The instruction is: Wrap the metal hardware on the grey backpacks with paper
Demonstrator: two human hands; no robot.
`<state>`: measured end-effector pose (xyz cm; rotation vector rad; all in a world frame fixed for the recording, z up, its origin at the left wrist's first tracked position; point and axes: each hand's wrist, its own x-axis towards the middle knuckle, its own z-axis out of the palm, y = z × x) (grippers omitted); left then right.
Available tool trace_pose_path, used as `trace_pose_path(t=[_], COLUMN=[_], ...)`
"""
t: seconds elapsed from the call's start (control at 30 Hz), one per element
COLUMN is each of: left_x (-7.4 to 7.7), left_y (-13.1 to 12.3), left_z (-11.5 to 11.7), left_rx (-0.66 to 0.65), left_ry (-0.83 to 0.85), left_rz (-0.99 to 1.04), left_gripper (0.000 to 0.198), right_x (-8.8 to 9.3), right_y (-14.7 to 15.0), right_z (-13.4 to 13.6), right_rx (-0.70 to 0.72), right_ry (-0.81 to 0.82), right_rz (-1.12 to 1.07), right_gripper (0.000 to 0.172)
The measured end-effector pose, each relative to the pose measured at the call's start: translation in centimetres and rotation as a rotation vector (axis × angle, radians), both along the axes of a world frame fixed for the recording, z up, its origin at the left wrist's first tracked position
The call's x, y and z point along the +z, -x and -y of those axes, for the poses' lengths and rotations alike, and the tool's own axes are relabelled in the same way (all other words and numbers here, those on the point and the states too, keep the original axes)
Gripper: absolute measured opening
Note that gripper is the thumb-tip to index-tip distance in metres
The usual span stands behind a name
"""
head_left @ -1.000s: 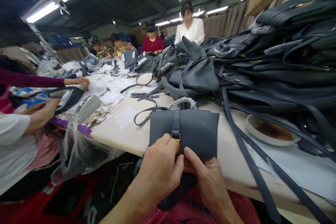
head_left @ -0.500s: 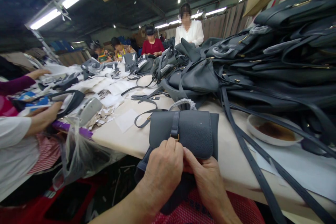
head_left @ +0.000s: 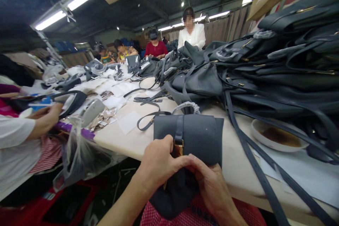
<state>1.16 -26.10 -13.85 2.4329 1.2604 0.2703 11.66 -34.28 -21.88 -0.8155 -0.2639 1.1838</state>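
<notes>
A worker's left hand (head_left: 159,162) and right hand (head_left: 212,185) both grip a slate-blue handbag (head_left: 198,136) at the near edge of a long pale table (head_left: 127,137) in a crowded workshop. The bag's flap lies flat on the tabletop just beyond the knuckles, while its lower part hangs off the edge between the wrists and down onto a red-checked lap (head_left: 196,213). The left hand's fingers are curled, with the thumb pressed against the flap's lower edge right beside the gold buckle (head_left: 179,147). The right hand is clenched on the same edge from below, and its thumb meets the left thumb under the buckle. Behind the bag rises a heap of dark bags (head_left: 265,74) with long straps (head_left: 254,169) trailing toward the near edge, and a shallow white dish (head_left: 278,137) sits to the right. At left, a co-worker's hand (head_left: 46,118) rests by a clear plastic bag (head_left: 79,155) hanging from the table; farther down, a person in a white top (head_left: 192,35) stands among seated workers.
</notes>
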Motion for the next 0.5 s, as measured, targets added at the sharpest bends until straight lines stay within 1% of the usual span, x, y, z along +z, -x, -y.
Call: trace_pose_path(t=[0.07, 0.1, 0.2, 0.27, 0.33, 0.4, 0.5], left_x=[0.2, 0.2, -0.2, -0.6, -0.8, -0.6, 0.1], left_y=[-0.3, -0.4, -0.6, -0.6, -0.5, -0.3, 0.2], left_z=[-0.7, -1.2, -2.5, -3.3, -3.9, -4.1, -3.4], left_rx=[-0.073, -0.097, -0.116, -0.124, -0.15, -0.197, -0.267], left_ry=[0.079, 0.147, 0.445, 0.6, 0.648, 0.665, 0.635], left_rz=[-0.005, -0.004, 0.012, 0.039, 0.063, 0.07, 0.079], left_gripper=[0.047, 0.046, 0.04, 0.035, 0.029, 0.022, 0.022], right_x=[-0.1, -0.1, -0.1, -0.1, -0.1, 0.0, 0.3], right_y=[-0.1, -0.2, -0.4, -0.5, -0.6, -0.8, -0.9], right_z=[0.1, 0.1, 0.0, -0.1, -0.2, -0.3, -0.4], right_rx=[0.022, 0.031, 0.044, 0.056, 0.052, 0.036, 0.03], right_ry=[-0.014, -0.016, -0.018, -0.024, -0.022, -0.008, 0.006], right_rz=[-0.041, -0.052, -0.069, -0.079, -0.087, -0.094, -0.109], right_gripper=[0.025, 0.026, 0.027, 0.03, 0.031, 0.033, 0.035])
